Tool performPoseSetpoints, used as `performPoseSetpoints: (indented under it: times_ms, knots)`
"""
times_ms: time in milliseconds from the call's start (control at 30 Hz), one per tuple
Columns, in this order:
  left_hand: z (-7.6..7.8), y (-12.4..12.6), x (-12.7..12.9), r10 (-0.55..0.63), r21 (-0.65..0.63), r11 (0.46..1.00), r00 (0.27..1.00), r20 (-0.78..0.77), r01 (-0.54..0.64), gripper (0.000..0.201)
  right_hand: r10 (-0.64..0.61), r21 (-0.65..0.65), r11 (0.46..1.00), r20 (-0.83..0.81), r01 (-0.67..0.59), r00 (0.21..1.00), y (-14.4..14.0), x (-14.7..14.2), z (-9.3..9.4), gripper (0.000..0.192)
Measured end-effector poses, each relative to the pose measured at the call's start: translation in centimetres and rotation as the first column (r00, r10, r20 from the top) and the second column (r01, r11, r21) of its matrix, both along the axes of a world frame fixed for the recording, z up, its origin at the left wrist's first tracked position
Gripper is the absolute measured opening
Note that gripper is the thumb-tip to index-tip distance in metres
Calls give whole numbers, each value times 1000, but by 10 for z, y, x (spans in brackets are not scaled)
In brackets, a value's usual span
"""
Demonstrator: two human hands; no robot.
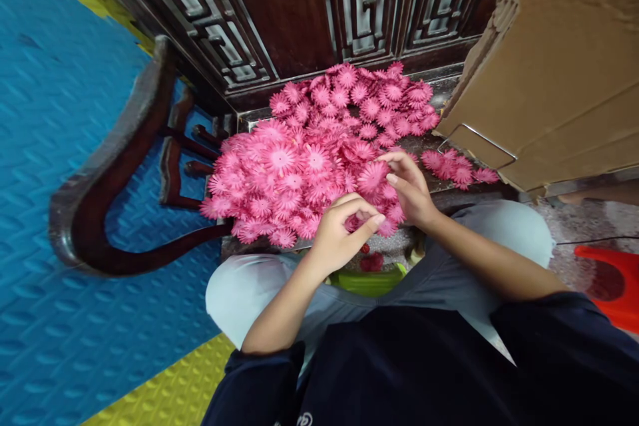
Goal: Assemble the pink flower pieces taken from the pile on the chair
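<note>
A big heap of pink artificial flower heads (309, 160) covers the dark seat of a carved wooden chair (100, 193) in front of me. My left hand (342, 233) is at the near edge of the heap, its fingers pinched on one pink flower piece (355, 221). My right hand (409, 190) rests just beside it, fingertips touching a flower head (372, 178) on top of the heap. A smaller group of pink flowers (456, 170) lies to the right. Between my knees sits something green (367, 281) with a red piece on it.
A large cardboard box (559, 66) stands at the right, its flap over the seat edge. The chair's carved back (359, 6) rises behind the heap. Blue and yellow foam mats (54, 146) cover the floor at left. A red plastic object (614, 286) is at far right.
</note>
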State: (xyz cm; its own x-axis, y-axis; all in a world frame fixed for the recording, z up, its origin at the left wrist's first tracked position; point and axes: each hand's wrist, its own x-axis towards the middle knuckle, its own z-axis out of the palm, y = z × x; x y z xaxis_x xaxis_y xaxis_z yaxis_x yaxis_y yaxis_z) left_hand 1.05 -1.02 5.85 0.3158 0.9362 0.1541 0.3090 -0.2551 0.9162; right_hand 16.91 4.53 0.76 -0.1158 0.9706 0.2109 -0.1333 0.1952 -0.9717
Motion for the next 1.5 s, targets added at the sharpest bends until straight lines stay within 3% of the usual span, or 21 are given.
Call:
performPoseSetpoints:
  times_ms: [133, 267, 467, 700, 1000, 1100, 1300, 1500]
  knots:
    - [-2, 0, -3, 184, 174, 968, 983, 4, -182, 6, 76, 18, 997, -7, -76, 997, -3, -1, 3, 32]
    - [-11, 5, -3, 312, 219, 931, 948, -67, -291, 15, 201, 12, 980, -22, -201, 979, -7, -2, 4, 29]
    - [-21, 8, -2, 383, 364, 876, 915, -124, -317, 18, 301, -47, 953, 3, -301, 954, -11, -3, 8, 32]
    - [-27, 8, -3, 471, 577, 741, 878, -82, -343, 14, 379, -40, 925, 8, -378, 925, -9, -3, 12, 29]
    - [-27, 9, -3, 537, 687, 639, 840, -77, -346, 10, 365, -328, 839, -252, -434, 896, -13, -10, 8, 32]
    - [-26, 8, -2, 533, 681, 645, 843, -76, -346, 8, 348, -371, 808, -326, -458, 879, -14, -12, 8, 31]
    - [-28, 8, -3, 513, 636, 685, 855, -74, -356, 10, 351, -392, 804, -294, -448, 889, -14, -11, 7, 28]
    - [-30, 7, -2, 515, 640, 670, 857, -36, -376, 8, 354, -425, 772, -330, -473, 875, -14, -10, 9, 29]
